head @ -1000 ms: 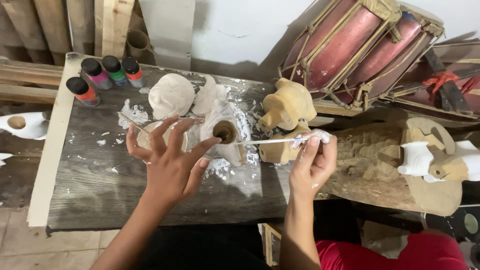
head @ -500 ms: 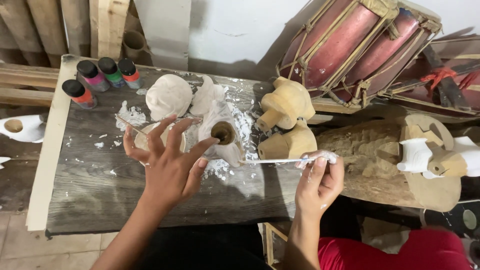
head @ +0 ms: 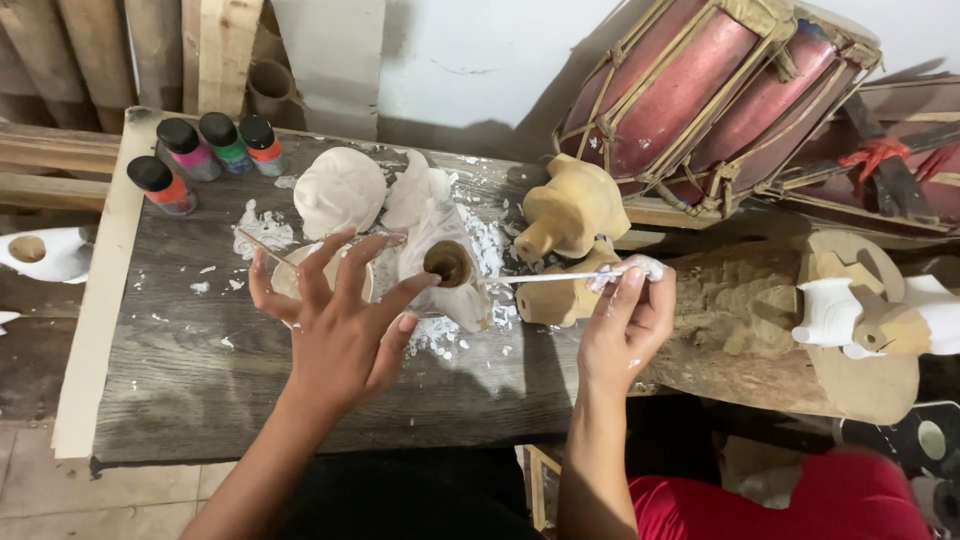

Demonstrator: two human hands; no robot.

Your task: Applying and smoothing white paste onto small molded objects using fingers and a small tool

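Note:
My left hand [head: 335, 320] is spread over a small round bowl [head: 290, 285] on the grey wooden table [head: 180, 370], fingers apart, fingertips reaching a white-coated hollow figure [head: 445, 265] with a dark round opening. My right hand [head: 625, 320] pinches a thin white-smeared brush [head: 560, 277] at its back end; the brush lies level, its tip pointing left toward the figure's opening. Two bare wooden carvings [head: 570, 215] stand just behind the brush.
Several paint bottles [head: 205, 150] with black caps stand at the table's far left. A white rounded form [head: 340, 190] sits behind the bowl amid white smears. Red drums [head: 700, 100] lean at the right; a log [head: 760, 330] carries white and wood figures [head: 850, 315].
My right hand with the brush has shifted slightly down and right, then steadied, the brush tip near the figure. My left hand stays spread over the bowl.

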